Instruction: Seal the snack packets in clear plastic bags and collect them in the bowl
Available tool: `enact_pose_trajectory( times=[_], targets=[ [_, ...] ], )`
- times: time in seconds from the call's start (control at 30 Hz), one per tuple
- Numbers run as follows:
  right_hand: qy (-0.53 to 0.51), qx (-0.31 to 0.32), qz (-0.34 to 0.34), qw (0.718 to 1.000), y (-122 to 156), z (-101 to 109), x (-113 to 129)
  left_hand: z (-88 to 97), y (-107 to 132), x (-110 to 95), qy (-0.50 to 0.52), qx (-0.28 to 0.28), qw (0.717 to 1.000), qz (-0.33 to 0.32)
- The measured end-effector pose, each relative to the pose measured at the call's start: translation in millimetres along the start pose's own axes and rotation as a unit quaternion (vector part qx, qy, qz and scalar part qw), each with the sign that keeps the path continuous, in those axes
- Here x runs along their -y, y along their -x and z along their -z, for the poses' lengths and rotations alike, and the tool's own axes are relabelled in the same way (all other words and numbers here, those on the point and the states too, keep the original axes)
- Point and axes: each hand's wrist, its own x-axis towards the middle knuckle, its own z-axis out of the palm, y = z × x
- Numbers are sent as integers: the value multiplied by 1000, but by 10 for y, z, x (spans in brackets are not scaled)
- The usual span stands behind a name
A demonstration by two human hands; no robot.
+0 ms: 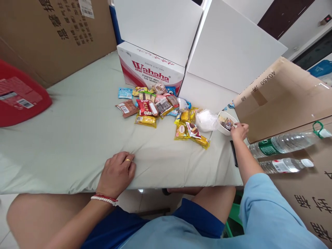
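My right hand (240,131) is at the right rim of a small white bowl (221,128), fingers closed over its edge. Inside the bowl lie small wrapped pieces, among them a dark packet (228,126) close to my fingertips. My left hand (117,172) rests near the table's front edge with its fingers curled and nothing visible in them. Left of the bowl sits a white plastic bag (206,120), beside yellow snack packets (181,131) and a round-picture packet (193,130). Farther left is a pile of wrapped snacks, including a red packet (145,107) and a brown packet (127,108).
A Wahaha carton (153,71) and white boxes (233,45) stand behind the snacks. Cardboard (272,100) and two water bottles (287,142) are at the right. A black object (233,154) lies by my right forearm. A red container (23,93) stands at the left.
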Motion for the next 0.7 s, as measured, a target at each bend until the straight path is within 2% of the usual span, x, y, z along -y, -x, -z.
enact_pose_trajectory(
  times=[0.17,0.3,0.4,0.47,0.53,0.7],
  targets=[
    [-29,-5,30,999,45,93,166,22,-8,-20,2,2,1000,4],
    [-70,-30,82,994,101,213,492,32,-8,-33,-1,3,1000,3],
    [-139,-29,203,969,233,307,811,44,-9,-45,-3,8,1000,9],
    [-165,-6,320,933,355,354,1006,57,-8,-55,-4,14,1000,16],
    [-148,19,399,905,479,377,1175,70,-5,-67,-1,22,999,23],
    [-123,43,420,898,702,307,1658,79,9,-78,11,37,999,33]
  ],
)
